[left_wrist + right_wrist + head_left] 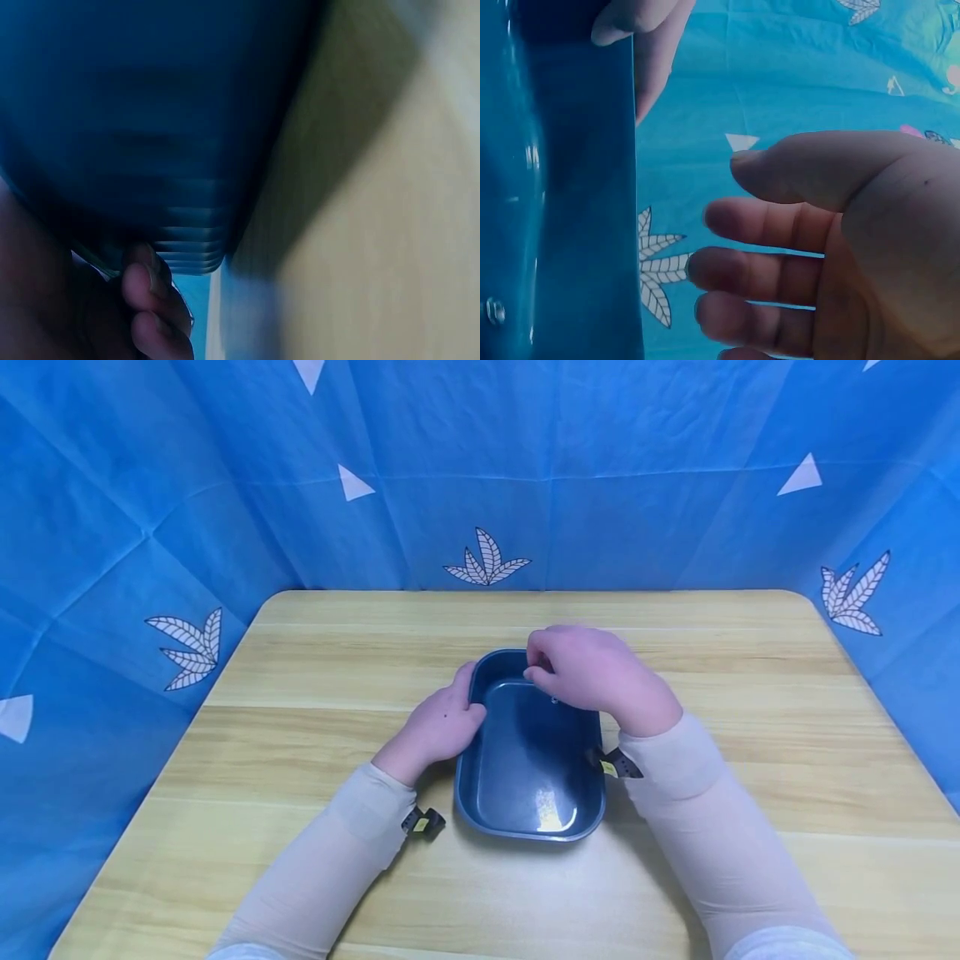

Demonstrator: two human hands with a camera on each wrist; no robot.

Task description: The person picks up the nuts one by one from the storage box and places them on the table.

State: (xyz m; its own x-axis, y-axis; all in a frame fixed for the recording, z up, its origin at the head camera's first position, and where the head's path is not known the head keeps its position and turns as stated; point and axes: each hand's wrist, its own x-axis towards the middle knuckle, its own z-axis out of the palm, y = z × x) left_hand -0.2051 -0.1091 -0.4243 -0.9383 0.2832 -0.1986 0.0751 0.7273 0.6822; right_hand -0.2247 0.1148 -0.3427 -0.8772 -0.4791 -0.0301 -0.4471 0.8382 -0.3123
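Note:
A dark blue rectangular plastic basin [525, 760] with rounded corners is at the middle of the table. My left hand [442, 718] grips its left rim, thumb over the inside and fingers along the outer wall; in the left wrist view those fingertips [154, 289] lie by the ribbed outer side. Over the basin's far right corner is my right hand [588, 672], its fingers bent loosely. A gap shows between thumb and fingers of the right hand [802, 232] in the right wrist view, with nothing held. A small shiny spot [493, 310] lies inside the basin; its kind is unclear.
The basin stands on a light wood-grain table [300, 760]. A blue cloth [637, 527] with white leaf and triangle prints hangs behind the table and along both sides. Each wrist carries a small black camera [423, 822] on a strap.

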